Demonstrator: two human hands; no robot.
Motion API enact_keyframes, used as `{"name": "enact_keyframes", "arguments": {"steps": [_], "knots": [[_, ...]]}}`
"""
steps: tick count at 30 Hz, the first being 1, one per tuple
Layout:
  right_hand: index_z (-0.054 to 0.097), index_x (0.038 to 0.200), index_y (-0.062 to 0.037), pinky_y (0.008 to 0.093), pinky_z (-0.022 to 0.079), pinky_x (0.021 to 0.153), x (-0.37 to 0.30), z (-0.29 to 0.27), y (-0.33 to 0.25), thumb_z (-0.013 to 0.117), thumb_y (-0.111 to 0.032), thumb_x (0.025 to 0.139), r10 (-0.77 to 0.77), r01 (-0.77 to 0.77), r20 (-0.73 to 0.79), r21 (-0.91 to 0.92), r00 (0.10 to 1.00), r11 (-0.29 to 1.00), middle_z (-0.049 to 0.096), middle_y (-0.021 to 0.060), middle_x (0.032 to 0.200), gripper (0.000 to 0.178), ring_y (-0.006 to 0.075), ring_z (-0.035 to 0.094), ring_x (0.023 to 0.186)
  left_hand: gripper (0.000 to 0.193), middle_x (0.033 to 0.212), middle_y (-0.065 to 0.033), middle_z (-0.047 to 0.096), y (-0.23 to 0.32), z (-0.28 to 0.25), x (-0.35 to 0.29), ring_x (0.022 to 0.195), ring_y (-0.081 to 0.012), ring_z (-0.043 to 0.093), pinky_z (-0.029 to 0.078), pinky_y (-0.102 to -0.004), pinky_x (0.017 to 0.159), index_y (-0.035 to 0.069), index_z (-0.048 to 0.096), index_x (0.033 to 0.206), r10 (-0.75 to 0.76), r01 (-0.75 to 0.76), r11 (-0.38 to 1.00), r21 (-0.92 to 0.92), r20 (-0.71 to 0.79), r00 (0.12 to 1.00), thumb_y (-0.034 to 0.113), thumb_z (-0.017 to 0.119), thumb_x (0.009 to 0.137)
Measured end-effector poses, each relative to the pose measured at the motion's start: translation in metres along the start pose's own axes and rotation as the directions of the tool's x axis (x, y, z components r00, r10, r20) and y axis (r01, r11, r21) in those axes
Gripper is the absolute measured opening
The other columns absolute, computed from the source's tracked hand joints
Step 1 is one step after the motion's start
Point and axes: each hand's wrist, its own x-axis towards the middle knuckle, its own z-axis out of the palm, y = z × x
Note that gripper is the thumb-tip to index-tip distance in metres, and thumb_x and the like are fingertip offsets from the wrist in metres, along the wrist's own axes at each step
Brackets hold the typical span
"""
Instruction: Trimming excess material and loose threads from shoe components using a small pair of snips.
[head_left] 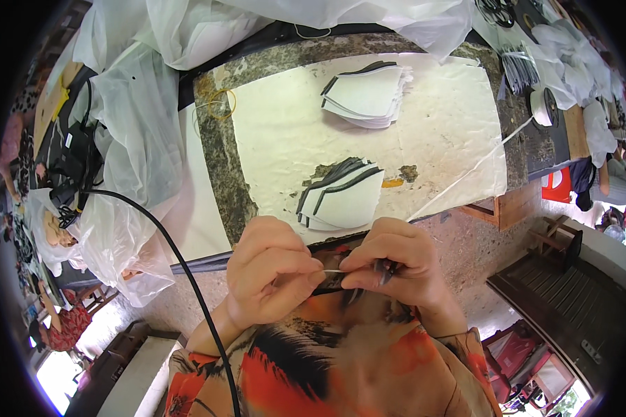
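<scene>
In front of my chest my left hand (271, 271) and my right hand (405, 264) pinch a short, thin white strip (332, 271) stretched between their fingertips. Something dark and metallic, perhaps a small cutting tool (384, 270), sits in the curled fingers of my right hand; its shape is mostly hidden. Just beyond my hands a fanned stack of white pieces with black edges (348, 201) lies on a worn cream sheet (278, 125). A similar stack (368, 101) rests farther back. From a roll of white tape (541, 108), a white band slants toward my right hand.
A yellow ring (222, 104) lies at the sheet's far left corner. Translucent plastic bags (135, 111) cover the left and far sides. A black cable (181, 257) curves down past my left forearm. Bundled strips (519, 69) lie far right. Other people are at both sides.
</scene>
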Motion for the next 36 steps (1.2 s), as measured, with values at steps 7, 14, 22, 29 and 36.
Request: {"name": "enact_keyframes", "arguments": {"steps": [7, 14, 22, 29, 36], "knots": [[0.074, 0.086, -0.0062, 0.0251, 0.038, 0.057, 0.004, 0.004, -0.005, 0.087, 0.0, 0.072, -0.004, -0.027, -0.163, -0.19, 0.987, 0.981, 0.059, 0.001, 0.071, 0.02, 0.011, 0.052, 0.065, 0.015, 0.089, -0.0072, 0.064, -0.002, 0.006, 0.0, 0.08, -0.0239, 0.06, 0.047, -0.034, 0.073, 0.005, 0.072, 0.091, -0.115, 0.114, 0.992, -0.062, -0.015, 0.993, 0.009, 0.083, 0.08], [0.066, 0.088, -0.0021, 0.0253, 0.039, 0.057, 0.025, -0.009, 0.005, 0.068, -0.007, 0.088, 0.454, -0.44, -0.291, 0.113, 0.843, 0.891, 0.053, 0.0017, 0.072, 0.006, 0.0074, 0.047, 0.066, 0.025, 0.102, -0.0039, 0.066, -0.022, 0.016, 0.002, 0.095, -0.0248, 0.059, 0.045, -0.038, 0.084, 0.009, 0.073, 0.103, -0.012, 0.0, 0.923, 0.384, 0.029, 0.999, 0.011, 0.08, 0.079], [0.063, 0.091, 0.0009, 0.0393, 0.049, 0.064, 0.041, 0.005, 0.023, 0.068, -0.01, 0.085, 0.282, -0.356, -0.265, -0.296, 0.922, 0.886, 0.062, 0.0175, 0.079, 0.014, 0.0337, 0.059, 0.069, 0.031, 0.111, 0.0018, 0.066, -0.028, 0.025, 0.0, 0.1, -0.0227, 0.057, 0.04, -0.0398, 0.089, 0.013, 0.074, 0.11, 0.035, -0.068, 0.847, 0.527, 0.072, 0.997, 0.015, 0.078, 0.079], [0.062, 0.086, 0.0018, 0.0291, 0.044, 0.06, 0.042, 0.007, 0.024, 0.068, -0.006, 0.085, 0.228, -0.334, -0.325, -0.319, 0.918, 0.887, 0.057, 0.0067, 0.073, 0.01, 0.0122, 0.05, 0.065, 0.03, 0.111, 0.0024, 0.066, -0.027, 0.025, 0.001, 0.1, -0.022, 0.056, 0.039, -0.0398, 0.089, 0.013, 0.074, 0.109, 0.027, -0.063, 0.846, 0.529, 0.075, 0.997, 0.014, 0.077, 0.079], [0.062, 0.091, 0.0003, 0.04, 0.049, 0.064, 0.039, 0.004, 0.024, 0.069, -0.009, 0.085, 0.282, -0.365, -0.299, -0.272, 0.912, 0.891, 0.061, 0.0174, 0.079, 0.013, 0.0343, 0.06, 0.07, 0.027, 0.123, -0.0017, 0.066, -0.026, 0.026, 0.004, 0.107, -0.0261, 0.056, 0.04, -0.041, 0.091, 0.013, 0.073, 0.106, 0.021, -0.056, 0.84, 0.54, 0.072, 0.997, 0.014, 0.078, 0.08]]}}
